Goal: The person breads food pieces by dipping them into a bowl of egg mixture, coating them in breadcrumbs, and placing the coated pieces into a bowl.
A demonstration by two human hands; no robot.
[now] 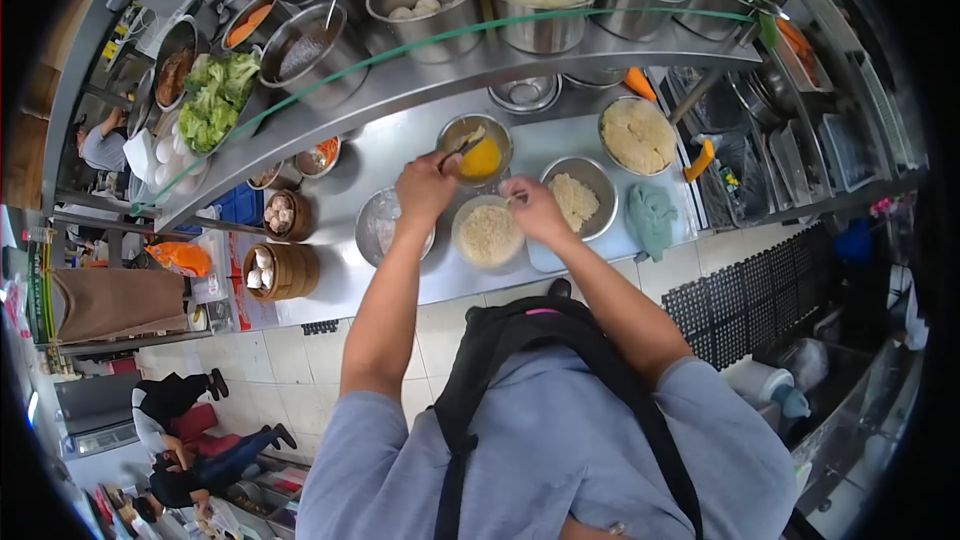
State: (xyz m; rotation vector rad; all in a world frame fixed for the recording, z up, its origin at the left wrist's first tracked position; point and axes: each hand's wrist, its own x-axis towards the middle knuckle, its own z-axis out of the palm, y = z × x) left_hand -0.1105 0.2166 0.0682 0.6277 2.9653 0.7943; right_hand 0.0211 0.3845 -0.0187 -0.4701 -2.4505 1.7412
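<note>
My left hand (425,188) is closed around the handle of a metal utensil (464,143), perhaps a spoon, which reaches into a steel bowl (449,136) of beaten yellow egg (481,157). Just in front of that bowl is a container of pale crumbs (488,234). Over the container's right edge, the fingers of my right hand (536,210) are pinched together; what they hold, if anything, cannot be made out. Right of it, a steel bowl (606,202) holds more crumb-like food (573,202). A metal bowl (372,254) with clear, wet-looking contents sits by my left forearm.
A steel shelf (420,75) with several food pots overhangs the counter's back. A green cloth (652,220) lies at the white board's right edge, below a bowl of yellowish food (638,136). Bamboo steamers (295,271) stand left. Other people (165,415) are at lower left.
</note>
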